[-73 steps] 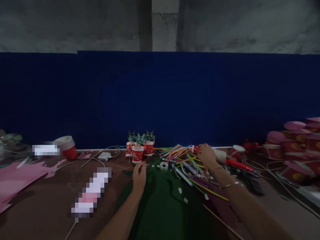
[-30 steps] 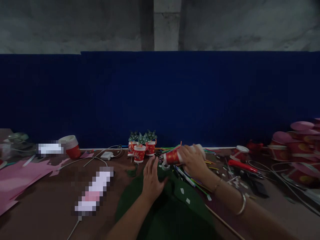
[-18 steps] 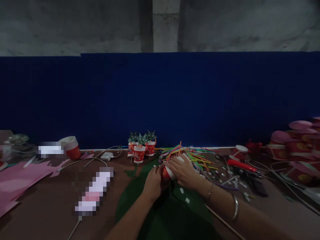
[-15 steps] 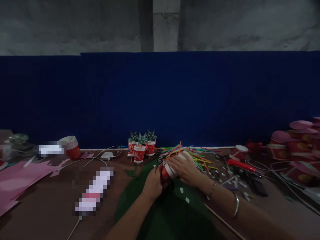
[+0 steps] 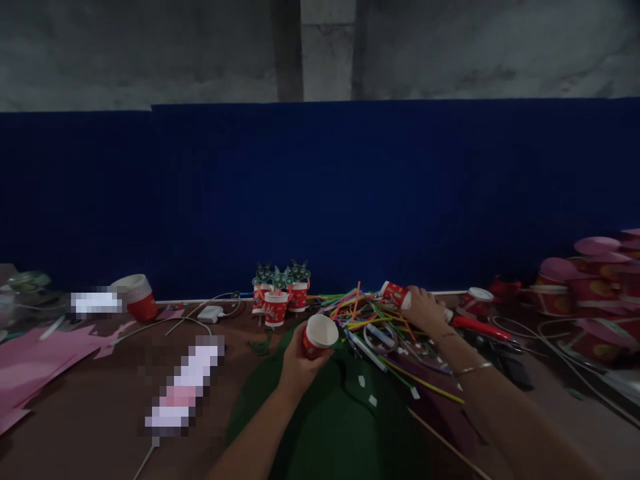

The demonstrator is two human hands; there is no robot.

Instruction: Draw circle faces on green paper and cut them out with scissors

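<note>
In the head view, my left hand (image 5: 296, 367) is wrapped round a red patterned paper cup (image 5: 313, 348). Its white inside faces up towards me, and it is held above a dark green surface (image 5: 325, 420). Farther out to the right, my right hand (image 5: 425, 312) grips a second red paper cup (image 5: 393, 293), tilted on its side, base pointing left; fingers and palm cover its other end. Below that hand spreads a loose pile of coloured pipe cleaners (image 5: 367, 313). A roll of clear tape (image 5: 381, 337) lies among them.
Three red cups with dark green animal faces (image 5: 276, 307) stand at the back. Stacked cups (image 5: 141, 297) and pink paper sheets (image 5: 45, 360) are on the left. A red-handled tool (image 5: 483, 327), cables, white scraps and pink-topped cups (image 5: 565, 287) lie to the right.
My hands were together round a cup in the middle. They have parted: the right hand moved right and away with one cup, the left keeps another. The tape roll is uncovered.
</note>
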